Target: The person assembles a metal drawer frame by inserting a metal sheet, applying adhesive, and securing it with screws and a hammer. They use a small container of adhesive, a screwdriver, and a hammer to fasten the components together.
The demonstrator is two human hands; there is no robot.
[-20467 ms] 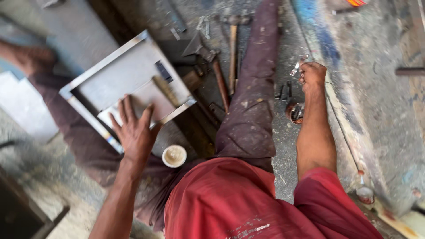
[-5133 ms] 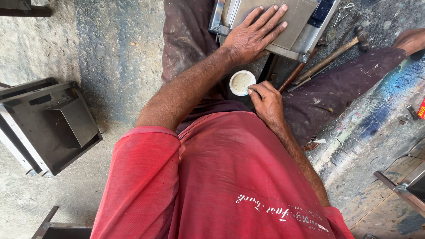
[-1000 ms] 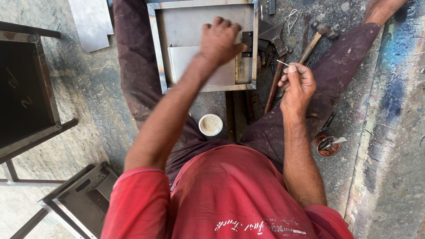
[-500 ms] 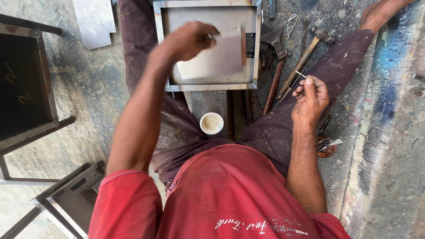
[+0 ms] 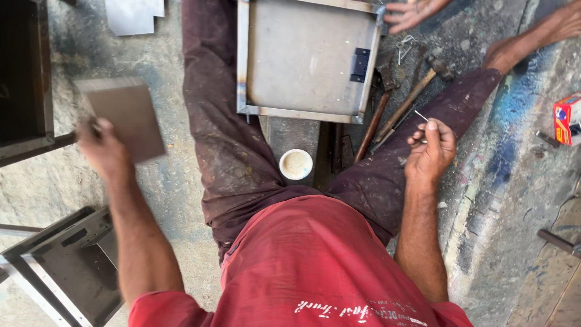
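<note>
Pinching a thin metal pin (image 5: 422,115) between thumb and forefinger, the right hand (image 5: 431,151) sits above the right thigh, fingers (image 5: 419,128) pressed tight on the pin's lower end, the rest curled in. Left hand (image 5: 104,147) is off to the left over the concrete floor (image 5: 175,175), blurred, fingers closed on the lower edge of a flat grey-brown metal plate (image 5: 126,115); exact finger spread can't be told through the blur. Judgement: for clean handling, grip the plate firmly by the edge and keep it level, and hold the pin near its end so it doesn't slip or bend. Between the legs stands a small white cup (image 5: 296,164) with pale contents, just below a square metal frame panel (image 5: 305,57) with a dark hinge (image 5: 361,64) on its right side. To the right of the panel lie 2 wooden-handled hammers (image 5: 404,106) and other dark tools, near the right hand but not touching it. Another person's hand (image 5: 411,11) rests at the panel's top right corner. A red box (image 5: 567,118) lies far right; dark metal frames (image 5: 57,266) sit at the left edge.
</note>
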